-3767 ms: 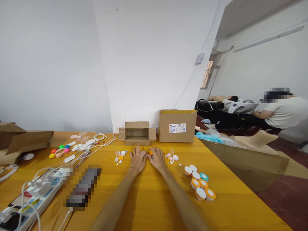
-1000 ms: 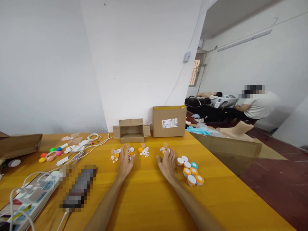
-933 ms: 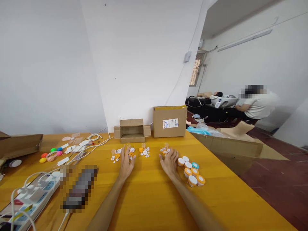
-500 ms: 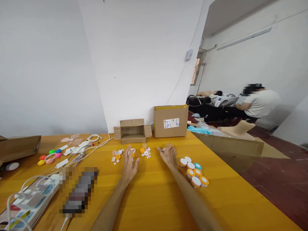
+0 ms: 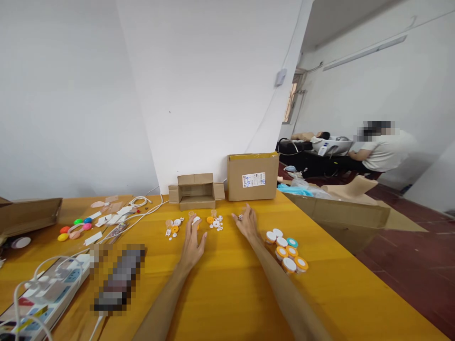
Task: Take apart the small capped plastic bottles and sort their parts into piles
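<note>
My left hand [image 5: 193,245] is open, palm down, with fingers apart over a small pile of parts; a white disc [image 5: 196,220] and an orange piece show between and beside its fingers. My right hand [image 5: 248,225] cups another pile, thumb stretched out to the left; a few small white pieces [image 5: 241,217] peek out by the thumb, and the rest of that pile is hidden. Between the hands lies a pile with an orange lid [image 5: 210,220], a white lid [image 5: 216,224], a clear little cup [image 5: 213,213] and dice-like bits. A similar pile with an orange lid [image 5: 175,229] sits farther left.
Several small lidded jars [image 5: 288,265] stand right of my right hand. Behind are an open carton [image 5: 197,204] and a closed box [image 5: 253,182]. At left lie a power strip [image 5: 60,293], a phone [image 5: 119,279], cables and coloured balls [image 5: 74,234]. A person [image 5: 384,149] sits beyond.
Both hands were together at the middle pile earlier, then parted to either side. My right hand has since moved slightly forward over the right pile, covering it. My left hand has shifted slightly right.
</note>
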{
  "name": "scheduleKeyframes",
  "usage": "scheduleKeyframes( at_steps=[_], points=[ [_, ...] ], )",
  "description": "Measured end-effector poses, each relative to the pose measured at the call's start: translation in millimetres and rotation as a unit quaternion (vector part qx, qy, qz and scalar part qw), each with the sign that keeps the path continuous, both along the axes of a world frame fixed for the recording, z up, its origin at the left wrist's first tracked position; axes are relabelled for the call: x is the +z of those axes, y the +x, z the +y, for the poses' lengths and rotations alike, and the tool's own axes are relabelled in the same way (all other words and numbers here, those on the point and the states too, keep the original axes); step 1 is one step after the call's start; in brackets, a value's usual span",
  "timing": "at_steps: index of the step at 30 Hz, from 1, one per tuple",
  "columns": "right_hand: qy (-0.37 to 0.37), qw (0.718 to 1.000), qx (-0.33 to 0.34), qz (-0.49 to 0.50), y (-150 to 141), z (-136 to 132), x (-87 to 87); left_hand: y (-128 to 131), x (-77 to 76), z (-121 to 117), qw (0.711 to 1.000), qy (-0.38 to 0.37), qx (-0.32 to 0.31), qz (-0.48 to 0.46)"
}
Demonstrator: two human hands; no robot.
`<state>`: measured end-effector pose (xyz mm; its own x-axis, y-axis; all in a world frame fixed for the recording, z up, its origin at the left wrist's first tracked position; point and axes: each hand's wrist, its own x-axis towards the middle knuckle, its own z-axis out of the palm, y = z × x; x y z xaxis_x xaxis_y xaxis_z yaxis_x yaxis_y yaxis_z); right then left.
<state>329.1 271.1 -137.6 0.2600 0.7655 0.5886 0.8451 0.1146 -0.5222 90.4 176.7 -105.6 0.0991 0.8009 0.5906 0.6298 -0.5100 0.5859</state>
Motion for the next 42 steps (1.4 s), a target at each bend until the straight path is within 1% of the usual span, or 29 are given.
scheduleKeyframes(
  at_steps=[3,5,7,9,14,18,23,26,30,32,34,36,38,40,42],
  points=[
    [0.023,1.0,0.007,-0.007,-3,-14,5.1,0,-1.7,0,1.0,0.013,-0.005,0.009],
    [0.043,0.998,0.03,-0.027,-5,-28,8.9,-1,-2.8,0,1.0,0.018,-0.005,0.019],
    [0.046,0.996,0.05,-0.065,-3,-44,13.4,0,-3.5,1,0.999,0.019,-0.008,0.025],
    [0.037,0.989,0.051,-0.131,5,-62,18.1,0,-3.5,1,0.999,0.019,-0.018,0.028],
    [-0.018,0.958,-0.038,-0.284,44,-100,25.0,4,-1.4,-1,0.997,0.042,-0.06,0.032],
    [-0.036,0.929,-0.051,-0.364,64,-112,26.1,8,-0.1,-5,0.993,0.059,-0.092,0.051],
    [-0.045,0.915,-0.041,-0.399,68,-113,28.4,12,-0.4,-11,0.988,0.065,-0.115,0.076],
    [-0.043,0.914,-0.023,-0.402,69,-115,28.6,14,-0.1,-16,0.983,0.069,-0.128,0.114],
    [-0.035,0.915,-0.004,-0.402,73,-121,30.3,19,-0.1,-21,0.965,0.067,-0.159,0.199],
    [-0.039,0.915,0.009,-0.401,72,-124,34.3,20,-0.6,-21,0.956,0.053,-0.165,0.236],
    [-0.056,0.917,0.038,-0.393,66,-128,40.5,21,-1.1,-22,0.952,0.035,-0.166,0.254],
    [-0.086,0.922,0.086,-0.368,52,-133,47.3,21,-0.7,-24,0.954,0.013,-0.165,0.251],
    [-0.113,0.93,0.145,-0.319,31,-138,52.9,20,1.1,-28,0.958,-0.012,-0.17,0.231],
    [-0.131,0.936,0.221,-0.241,5,-141,56.3,18,3.9,-34,0.962,-0.043,-0.183,0.197],
    [-0.152,0.937,0.289,-0.123,-20,-140,57.4,15,6.2,-39,0.965,-0.087,-0.198,0.149]
  ],
)
